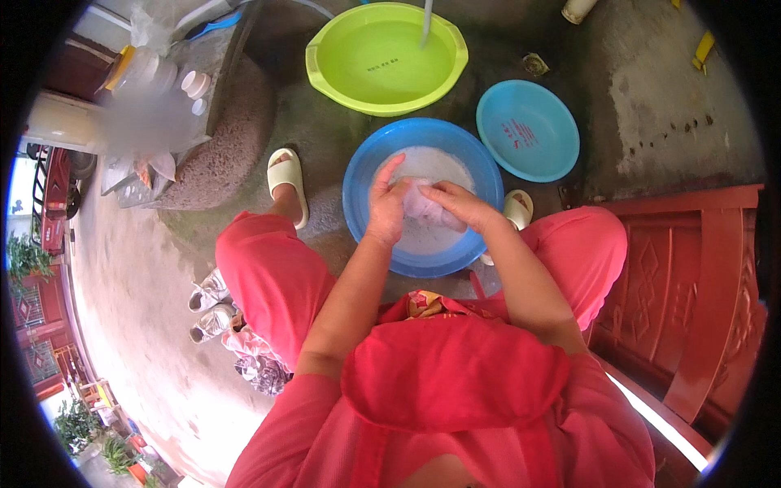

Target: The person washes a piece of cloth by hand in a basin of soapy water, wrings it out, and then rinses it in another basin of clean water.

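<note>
A pale pinkish wet cloth [431, 211] hangs between my hands, over cloudy, sudsy water in a blue plastic basin [368, 149]. At the cloth's left side is my left hand [387, 206], gripping its edge, with one finger stretched upward. My right hand [462, 202] holds the cloth from the right, its thumb and fingers pointing toward the left hand. The palm-side grip of both hands is partly hidden. The basin stands on the ground between my feet.
Beyond the basin, a lime-green tub [384, 100] holds water and a hose [426, 24]. A light-blue basin [528, 131] stands to the right. Left are a stone slab [223, 79] with containers, and shoes [210, 323] beside bundled fabric [263, 372]. A red carved wooden panel [653, 287] borders my right.
</note>
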`<action>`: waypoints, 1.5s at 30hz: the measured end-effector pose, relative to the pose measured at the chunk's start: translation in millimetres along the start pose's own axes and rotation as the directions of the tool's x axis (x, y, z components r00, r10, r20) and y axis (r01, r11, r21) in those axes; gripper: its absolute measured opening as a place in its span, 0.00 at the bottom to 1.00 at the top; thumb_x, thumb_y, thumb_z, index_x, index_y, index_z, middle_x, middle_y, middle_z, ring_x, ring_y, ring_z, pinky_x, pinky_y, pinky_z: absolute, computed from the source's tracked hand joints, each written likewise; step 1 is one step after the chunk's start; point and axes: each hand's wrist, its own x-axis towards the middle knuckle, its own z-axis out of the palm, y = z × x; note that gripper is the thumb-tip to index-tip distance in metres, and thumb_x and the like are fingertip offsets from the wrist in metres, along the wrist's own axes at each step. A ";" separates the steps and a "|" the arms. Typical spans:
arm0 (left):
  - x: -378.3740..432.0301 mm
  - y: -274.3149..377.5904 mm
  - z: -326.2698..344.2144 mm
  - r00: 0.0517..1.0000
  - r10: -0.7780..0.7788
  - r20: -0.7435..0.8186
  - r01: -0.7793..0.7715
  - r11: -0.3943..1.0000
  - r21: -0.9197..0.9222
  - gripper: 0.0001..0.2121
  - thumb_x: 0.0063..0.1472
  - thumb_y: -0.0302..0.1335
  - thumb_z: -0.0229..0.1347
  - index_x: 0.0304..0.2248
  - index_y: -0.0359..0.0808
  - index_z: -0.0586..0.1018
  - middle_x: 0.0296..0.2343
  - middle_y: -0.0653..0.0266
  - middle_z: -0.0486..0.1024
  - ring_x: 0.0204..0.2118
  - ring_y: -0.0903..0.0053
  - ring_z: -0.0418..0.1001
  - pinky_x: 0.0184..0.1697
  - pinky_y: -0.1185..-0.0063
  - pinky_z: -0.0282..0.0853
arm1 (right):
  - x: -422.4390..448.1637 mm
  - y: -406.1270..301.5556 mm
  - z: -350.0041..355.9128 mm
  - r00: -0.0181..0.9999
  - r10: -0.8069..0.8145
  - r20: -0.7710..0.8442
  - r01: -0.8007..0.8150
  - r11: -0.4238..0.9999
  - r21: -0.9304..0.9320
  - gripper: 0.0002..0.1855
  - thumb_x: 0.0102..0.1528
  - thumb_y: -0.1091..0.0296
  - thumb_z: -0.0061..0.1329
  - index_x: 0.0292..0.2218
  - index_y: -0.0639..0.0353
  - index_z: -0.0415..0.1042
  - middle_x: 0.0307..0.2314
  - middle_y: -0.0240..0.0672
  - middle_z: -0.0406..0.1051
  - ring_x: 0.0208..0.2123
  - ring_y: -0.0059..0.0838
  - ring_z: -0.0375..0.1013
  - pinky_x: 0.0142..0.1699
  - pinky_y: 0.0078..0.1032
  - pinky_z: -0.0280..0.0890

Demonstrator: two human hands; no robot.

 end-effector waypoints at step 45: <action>6.1 -50.0 -13.9 0.996 -0.094 0.000 0.083 0.875 0.478 0.16 0.55 0.26 0.48 0.45 0.37 0.71 0.31 0.67 0.73 0.32 0.81 0.69 0.36 0.82 0.65 | 55.9 70.4 -0.6 0.992 -0.077 -0.098 0.103 0.948 0.300 0.21 0.55 0.52 0.41 0.45 0.55 0.65 0.37 0.35 0.69 0.37 0.32 0.70 0.41 0.29 0.65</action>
